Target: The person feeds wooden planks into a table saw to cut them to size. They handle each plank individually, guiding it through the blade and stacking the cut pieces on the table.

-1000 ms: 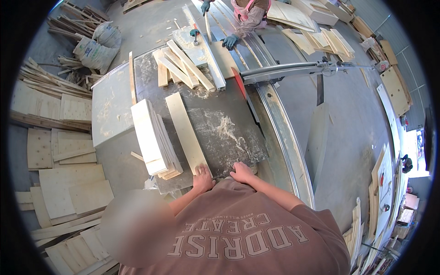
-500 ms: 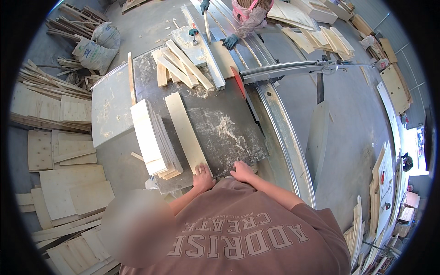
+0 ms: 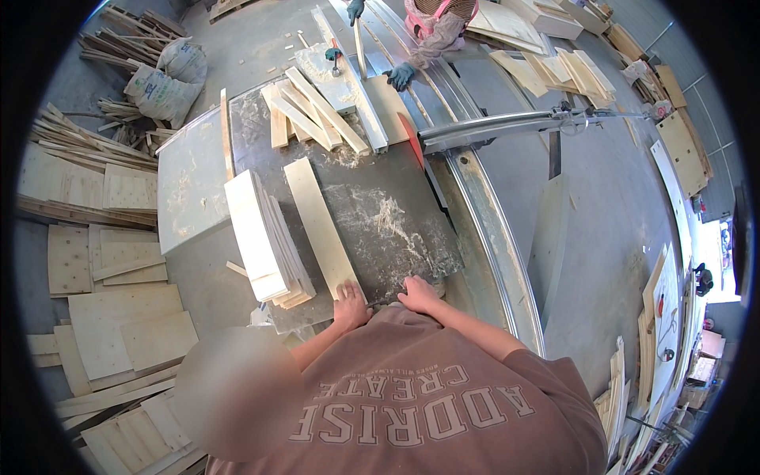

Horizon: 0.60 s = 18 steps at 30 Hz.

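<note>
Head view: the left hand (image 3: 349,305) rests partly open fingers on 1 board (image 3: 323,226) lying on the worktop (image 3: 364,237), beside a wood stack (image 3: 257,237). The right hand (image 3: 419,294) curls its fingers at the near edge; I cannot tell their hold.

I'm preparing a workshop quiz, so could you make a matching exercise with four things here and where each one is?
Things:
1. left hand
2. right hand
3. stack of boards
4. white sacks

Places:
A. at the near edge of the dark table
B. upper left of the view, beside wood strips
C. on the near end of the single board
D. just left of the single board

Pairs: 1-C, 2-A, 3-D, 4-B
</note>
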{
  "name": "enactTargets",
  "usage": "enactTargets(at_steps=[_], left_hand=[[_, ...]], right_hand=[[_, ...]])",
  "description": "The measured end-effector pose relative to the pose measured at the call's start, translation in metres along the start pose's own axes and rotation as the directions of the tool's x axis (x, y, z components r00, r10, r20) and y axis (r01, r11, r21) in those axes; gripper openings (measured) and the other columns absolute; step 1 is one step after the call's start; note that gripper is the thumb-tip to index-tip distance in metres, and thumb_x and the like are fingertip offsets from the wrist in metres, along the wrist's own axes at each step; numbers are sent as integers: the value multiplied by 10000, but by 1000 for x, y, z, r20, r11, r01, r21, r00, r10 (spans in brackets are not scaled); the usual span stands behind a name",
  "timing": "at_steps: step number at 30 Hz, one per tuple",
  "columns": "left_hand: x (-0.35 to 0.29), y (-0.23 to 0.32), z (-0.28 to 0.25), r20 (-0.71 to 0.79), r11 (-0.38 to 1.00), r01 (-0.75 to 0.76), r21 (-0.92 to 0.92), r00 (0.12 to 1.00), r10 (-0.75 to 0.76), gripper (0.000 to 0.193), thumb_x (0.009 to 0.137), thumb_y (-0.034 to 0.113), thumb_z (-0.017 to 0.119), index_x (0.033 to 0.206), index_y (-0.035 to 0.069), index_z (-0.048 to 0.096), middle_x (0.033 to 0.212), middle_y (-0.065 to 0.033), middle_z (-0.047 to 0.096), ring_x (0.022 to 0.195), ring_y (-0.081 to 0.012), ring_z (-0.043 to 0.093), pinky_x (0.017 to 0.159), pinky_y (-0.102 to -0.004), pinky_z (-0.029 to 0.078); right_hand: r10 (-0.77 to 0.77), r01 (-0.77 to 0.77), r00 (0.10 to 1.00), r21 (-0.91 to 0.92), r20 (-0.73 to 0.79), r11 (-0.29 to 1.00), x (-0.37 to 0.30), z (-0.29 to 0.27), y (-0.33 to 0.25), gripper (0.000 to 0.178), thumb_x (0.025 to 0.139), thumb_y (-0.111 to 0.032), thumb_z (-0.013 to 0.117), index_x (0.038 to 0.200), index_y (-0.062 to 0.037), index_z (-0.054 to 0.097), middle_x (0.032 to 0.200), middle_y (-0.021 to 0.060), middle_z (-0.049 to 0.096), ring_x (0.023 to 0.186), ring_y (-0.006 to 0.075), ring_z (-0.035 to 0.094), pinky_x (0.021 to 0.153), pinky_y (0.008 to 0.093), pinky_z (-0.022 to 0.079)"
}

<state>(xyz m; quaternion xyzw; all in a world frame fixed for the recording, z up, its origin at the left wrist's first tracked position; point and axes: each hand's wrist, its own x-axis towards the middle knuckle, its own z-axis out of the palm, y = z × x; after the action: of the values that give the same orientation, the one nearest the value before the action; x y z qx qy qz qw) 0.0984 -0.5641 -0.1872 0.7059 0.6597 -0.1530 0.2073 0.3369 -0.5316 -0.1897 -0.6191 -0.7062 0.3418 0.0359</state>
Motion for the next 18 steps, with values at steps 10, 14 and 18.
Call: enactTargets(at_steps=[10,14,18], left_hand=[[3,3,-10,23,1000,14,1,1000,-14,1145,906,526,784,1678,-78,194,1754,-266,253,1613,-492,219,1132,-566,515],[3,2,-11,24,1000,17,-6,1000,-17,1141,904,525,785,1677,-78,201,1753,-266,255,1614,-494,213,1127,-567,516],[6,2,-14,20,1000,17,-7,1000,-17,1138,902,524,788,1674,-79,209,1751,-269,258,1612,-498,211,1118,-567,521]], right_hand=[[15,-15,1000,-13,20,1000,5,-9,-3,398,941,-344,730,1174,-32,648,1248,219,665,1196,427,651,998,527,535],[28,-28,999,-17,25,999,5,-11,-6,401,943,-344,734,1181,-32,651,1253,215,664,1202,423,648,1002,523,534],[21,-21,1000,-15,14,1000,10,-15,-6,401,944,-341,741,1181,-30,651,1244,213,661,1198,421,646,1002,522,533]])
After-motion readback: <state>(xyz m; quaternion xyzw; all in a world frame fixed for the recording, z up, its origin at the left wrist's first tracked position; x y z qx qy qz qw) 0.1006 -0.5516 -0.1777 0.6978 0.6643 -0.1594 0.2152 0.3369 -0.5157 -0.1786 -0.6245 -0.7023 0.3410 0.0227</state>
